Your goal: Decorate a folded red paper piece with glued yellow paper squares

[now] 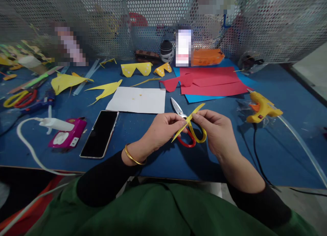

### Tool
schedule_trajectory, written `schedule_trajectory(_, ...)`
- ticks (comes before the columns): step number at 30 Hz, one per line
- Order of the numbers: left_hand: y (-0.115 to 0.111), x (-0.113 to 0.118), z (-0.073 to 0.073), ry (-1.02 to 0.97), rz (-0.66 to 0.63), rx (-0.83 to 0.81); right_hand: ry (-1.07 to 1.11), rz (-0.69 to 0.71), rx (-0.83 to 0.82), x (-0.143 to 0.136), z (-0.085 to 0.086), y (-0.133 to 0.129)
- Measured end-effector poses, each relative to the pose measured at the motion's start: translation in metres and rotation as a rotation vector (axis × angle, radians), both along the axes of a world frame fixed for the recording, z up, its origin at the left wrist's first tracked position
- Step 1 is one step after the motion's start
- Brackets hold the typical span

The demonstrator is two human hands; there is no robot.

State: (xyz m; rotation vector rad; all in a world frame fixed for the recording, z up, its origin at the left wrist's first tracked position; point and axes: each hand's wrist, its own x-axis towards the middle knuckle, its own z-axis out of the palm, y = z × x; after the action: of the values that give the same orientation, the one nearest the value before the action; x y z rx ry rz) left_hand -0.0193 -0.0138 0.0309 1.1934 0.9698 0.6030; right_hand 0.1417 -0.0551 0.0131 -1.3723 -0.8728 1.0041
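No text, number or sign is legible: the white label [74, 141] on the magenta box [68, 136] is too small to resolve, and the upright screen [183, 45] is obscured by pixelation.

- Your yellow strip [189, 119] looks like smooth, matt paper.
- Your scissors [176, 106] have shiny metal blades and smooth plastic handles.
- The white sheet [138, 103] before you is matt paper, as the red sheets [212, 79] appear to be.
- Your glue gun [264, 108] is yellow plastic.
- Your phone [100, 133] has a glossy, dark screen.
- Your bangle [132, 157] is polished, gold-coloured metal.
- Your green garment [153, 205] is matt cloth.
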Motion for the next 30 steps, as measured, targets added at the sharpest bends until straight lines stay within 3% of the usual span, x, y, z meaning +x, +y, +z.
schedule_trajectory(10, -0.001, 0.000, 0.000, 0.021, -0.043, 0.020, -0.184, 0.060, 0.033, -0.002, -0.003, -0.002)
schedule_trajectory(18, 0.002, -0.001, -0.001, 0.034, -0.059, 0.024, -0.048, 0.025, 0.009, -0.001, -0.003, -0.001)
schedule_trajectory(24, 0.003, 0.000, -0.001, 0.000, -0.097, -0.017, -0.179, 0.009, 0.068, 0.002, -0.008, -0.001)
schedule_trajectory(27, 0.005, -0.001, -0.002, 0.014, -0.074, 0.016, -0.348, 0.029, 0.089, 0.006, -0.008, 0.000)
schedule_trajectory(30, 0.009, -0.002, -0.003, 0.027, -0.014, 0.024, -0.723, 0.099, 0.026, 0.010, -0.010, -0.002)
